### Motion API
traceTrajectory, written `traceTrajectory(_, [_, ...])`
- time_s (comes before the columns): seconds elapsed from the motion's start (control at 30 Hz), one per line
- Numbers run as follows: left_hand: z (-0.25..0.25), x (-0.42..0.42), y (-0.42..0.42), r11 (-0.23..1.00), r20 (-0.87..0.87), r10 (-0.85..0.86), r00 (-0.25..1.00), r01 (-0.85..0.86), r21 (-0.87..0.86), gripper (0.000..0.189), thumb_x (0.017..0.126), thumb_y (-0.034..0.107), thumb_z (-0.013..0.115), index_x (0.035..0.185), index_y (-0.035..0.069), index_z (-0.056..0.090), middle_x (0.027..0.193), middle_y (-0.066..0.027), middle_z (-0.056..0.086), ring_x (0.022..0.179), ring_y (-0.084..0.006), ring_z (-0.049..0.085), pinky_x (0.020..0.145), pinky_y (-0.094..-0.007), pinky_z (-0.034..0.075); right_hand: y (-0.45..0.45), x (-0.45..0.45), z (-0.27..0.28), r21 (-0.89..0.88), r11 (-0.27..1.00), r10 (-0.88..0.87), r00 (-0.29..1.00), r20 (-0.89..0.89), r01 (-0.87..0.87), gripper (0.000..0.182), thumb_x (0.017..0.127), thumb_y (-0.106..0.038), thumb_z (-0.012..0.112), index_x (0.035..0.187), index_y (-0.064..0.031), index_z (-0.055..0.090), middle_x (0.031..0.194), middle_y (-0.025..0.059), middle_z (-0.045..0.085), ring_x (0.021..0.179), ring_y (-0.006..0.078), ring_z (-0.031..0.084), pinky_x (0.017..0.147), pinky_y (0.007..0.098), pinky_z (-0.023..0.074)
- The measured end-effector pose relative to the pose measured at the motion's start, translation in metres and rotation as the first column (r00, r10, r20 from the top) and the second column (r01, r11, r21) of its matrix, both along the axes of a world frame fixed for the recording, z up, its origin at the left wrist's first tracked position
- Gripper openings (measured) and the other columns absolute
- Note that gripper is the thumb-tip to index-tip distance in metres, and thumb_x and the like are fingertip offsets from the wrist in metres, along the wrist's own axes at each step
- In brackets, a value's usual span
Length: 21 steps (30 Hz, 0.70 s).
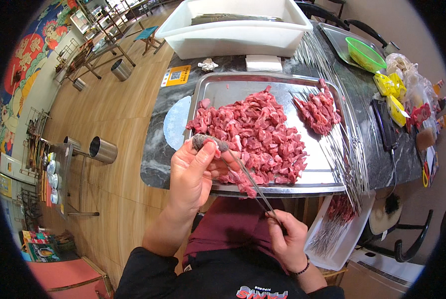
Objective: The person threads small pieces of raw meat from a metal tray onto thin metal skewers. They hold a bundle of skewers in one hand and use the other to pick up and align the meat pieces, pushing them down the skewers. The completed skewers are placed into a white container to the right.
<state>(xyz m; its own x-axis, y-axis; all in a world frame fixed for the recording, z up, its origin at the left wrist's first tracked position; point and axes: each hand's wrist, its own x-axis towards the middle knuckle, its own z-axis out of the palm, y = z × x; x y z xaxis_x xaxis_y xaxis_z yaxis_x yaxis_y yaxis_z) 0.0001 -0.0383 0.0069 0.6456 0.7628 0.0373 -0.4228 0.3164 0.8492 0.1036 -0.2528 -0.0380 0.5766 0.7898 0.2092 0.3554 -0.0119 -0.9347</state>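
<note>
My left hand [193,172] is raised over the near left edge of a metal tray [215,88]. It pinches a small piece of raw red meat [217,151] at the tips of some thin metal skewers [253,182]. A grey fabric wrap [204,142] seems to cover its index finger. My right hand [288,235] grips the lower ends of those skewers, below the tray's near rim. Loose meat pieces [251,130] form a heap in the tray. At the tray's right lies a bundle of skewered meat [318,112], its bare skewer ends pointing towards me.
Behind the tray stands a white plastic bin [234,39] with skewers inside. More bare skewers [316,52] lie along the tray's right side. A low white tub [335,235] holds finished meat skewers. A green basket [365,55] and yellow packets [391,86] sit far right.
</note>
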Motion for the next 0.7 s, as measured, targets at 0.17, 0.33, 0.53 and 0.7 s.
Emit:
traceTrajectory(0.17, [0.001, 0.002, -0.005, 0.998, 0.002, -0.011, 1.0, 0.011, -0.067, 0.016, 0.099, 0.015, 0.054, 0.103, 0.001, 0.06, 0.09, -0.0176, 0.07, 0.079, -0.0289, 0.071, 0.072, -0.0421, 0.061, -0.002, 0.002, -0.008, -0.017, 1.0, -0.026, 1.0, -0.008, 0.026, 0.017, 0.082, 0.006, 0.064, 0.098, 0.0016, 0.066, 0.081, 0.0139, 0.067, 0.069, 0.0221, 0.067, 0.064, 0.0287, 0.0524])
traceTrajectory(0.33, [-0.012, 0.008, -0.015, 0.998, -0.043, 0.029, 0.999, -0.032, -0.054, 0.017, 0.098, 0.016, 0.054, 0.104, 0.0, 0.059, 0.095, -0.0245, 0.069, 0.089, -0.037, 0.07, 0.079, -0.0491, 0.06, 0.024, 0.007, -0.003, 0.049, 0.997, 0.051, 0.998, 0.032, -0.053, 0.02, 0.084, 0.005, 0.063, 0.104, 0.0014, 0.064, 0.084, 0.0149, 0.068, 0.073, 0.021, 0.068, 0.066, 0.0287, 0.0528])
traceTrajectory(0.53, [0.007, 0.029, -0.026, 0.863, 0.047, 0.029, 0.998, -0.001, -0.505, 0.042, 0.104, 0.042, 0.037, 0.098, 0.006, 0.059, 0.056, 0.0023, 0.035, 0.044, -0.0115, 0.033, 0.044, -0.0259, 0.036, 0.032, -0.02, -0.01, 0.045, 0.995, 0.093, 0.983, -0.157, -0.087, 0.018, 0.088, 0.002, 0.062, 0.106, -0.0005, 0.062, 0.084, 0.0139, 0.066, 0.068, 0.0205, 0.066, 0.063, 0.0284, 0.052])
traceTrajectory(0.7, [-0.007, 0.034, -0.027, 0.955, 0.191, -0.2, 0.961, 0.235, -0.184, 0.053, 0.101, 0.051, 0.041, 0.116, 0.002, 0.057, 0.062, 0.0046, 0.038, 0.049, -0.0082, 0.038, 0.044, -0.0212, 0.034, 0.029, -0.01, -0.003, 0.035, 0.998, 0.052, 0.993, -0.104, -0.048, 0.02, 0.088, 0.004, 0.061, 0.108, 0.0007, 0.062, 0.09, 0.0161, 0.067, 0.074, 0.0224, 0.068, 0.066, 0.0301, 0.053])
